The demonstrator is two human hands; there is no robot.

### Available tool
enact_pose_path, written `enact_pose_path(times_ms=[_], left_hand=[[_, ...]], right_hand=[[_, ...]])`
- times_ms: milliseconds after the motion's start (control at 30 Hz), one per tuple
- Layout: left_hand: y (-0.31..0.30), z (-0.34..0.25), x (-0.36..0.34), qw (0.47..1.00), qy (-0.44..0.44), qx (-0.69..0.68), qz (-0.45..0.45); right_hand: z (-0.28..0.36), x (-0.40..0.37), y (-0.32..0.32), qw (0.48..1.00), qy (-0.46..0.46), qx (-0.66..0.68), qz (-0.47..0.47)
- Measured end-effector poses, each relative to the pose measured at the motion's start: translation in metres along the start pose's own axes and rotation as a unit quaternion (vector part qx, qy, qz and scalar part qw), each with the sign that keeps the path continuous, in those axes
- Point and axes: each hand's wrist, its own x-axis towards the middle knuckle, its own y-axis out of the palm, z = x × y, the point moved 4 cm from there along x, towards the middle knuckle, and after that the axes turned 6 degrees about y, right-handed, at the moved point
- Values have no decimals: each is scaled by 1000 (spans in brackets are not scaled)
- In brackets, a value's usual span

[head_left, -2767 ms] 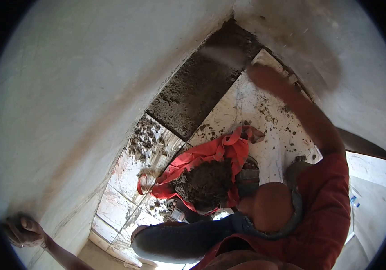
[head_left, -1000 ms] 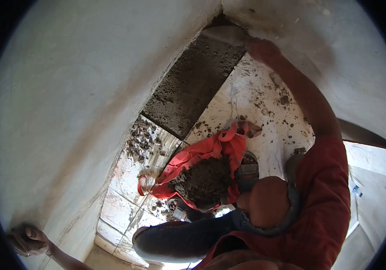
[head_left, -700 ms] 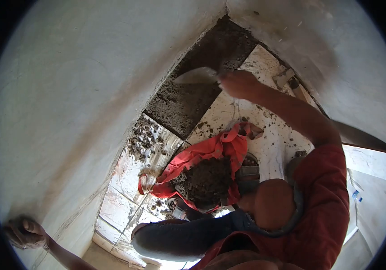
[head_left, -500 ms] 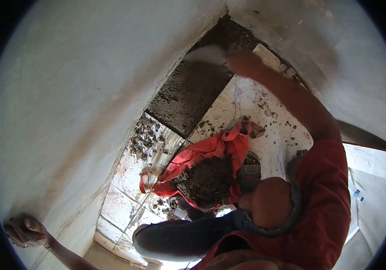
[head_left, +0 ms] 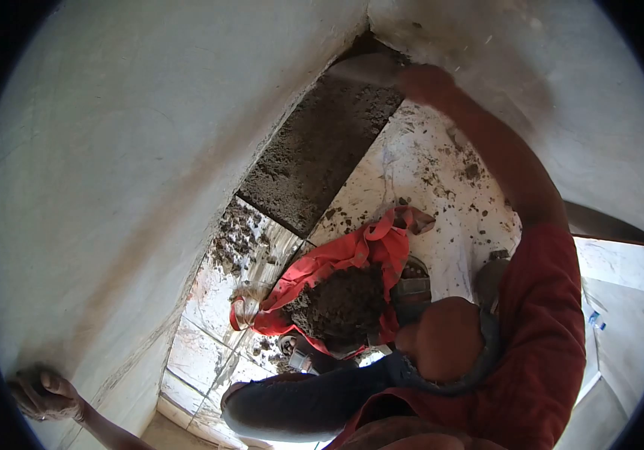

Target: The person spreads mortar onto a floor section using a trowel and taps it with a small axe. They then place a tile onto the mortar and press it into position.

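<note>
At the far corner of the floor, my right hand is closed on a trowel; its flat, pale blade is smeared by motion. The blade lies over the top end of a dark bed of mortar, spread in a rectangular gap along the left wall. My left hand is beside the left wall at the lower left, its fingers curled and dirty; a dark patch shows inside them, and I cannot tell what it is. Between my legs, a red cloth holds a heap of wet mortar.
White marbled tiles lie right of the mortar bed, scattered with crumbs. More mortar crumbs cover the tile by the left wall. My bent knees frame the cloth. A small blue-labelled item lies at the far right.
My right hand and the trowel have moved up and slightly right toward the far corner, uncovering more of the mortar bed. My left hand stays by the wall.
</note>
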Motion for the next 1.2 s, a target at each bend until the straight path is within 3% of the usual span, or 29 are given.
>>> enact_pose_path(times_ms=[133,300,433,567,667,733,767,833,967,1033,1067,1133,1200], left_hand=[[4,7,-14,1000,1,-15,-24],[3,5,-14,998,-6,-44,-32],[3,6,-11,999,2,-25,-25],[2,7,-10,1000,1,3,-28],[5,7,-11,1000,-11,-4,-6],[4,7,-12,1000,-9,6,-29],[3,6,-14,1000,-9,3,-29],[3,7,-16,998,-39,-43,16],[0,2,-3,1000,-18,-19,-1],[-5,-6,8,999,-6,-38,-28],[-4,-7,8,999,-8,-40,-29],[-4,-7,4,998,-25,-57,-13],[5,13,-19,998,-18,-57,0]], right_hand=[[-34,1,-3,996,66,-45,-46],[3,-45,24,999,6,40,11],[5,-44,32,998,-20,52,-19],[-27,-13,24,998,63,-3,-4],[-9,-25,20,998,28,-56,1],[30,-53,30,998,-59,-33,-19],[46,-63,24,996,-85,9,28],[50,-56,42,994,-105,19,-13],[-1,-7,39,997,-55,-17,50],[-21,0,20,998,-2,-12,-59],[-19,-5,18,998,0,-15,-59],[-1,-22,24,997,-3,-70,27],[32,-58,27,999,-37,-28,24]])
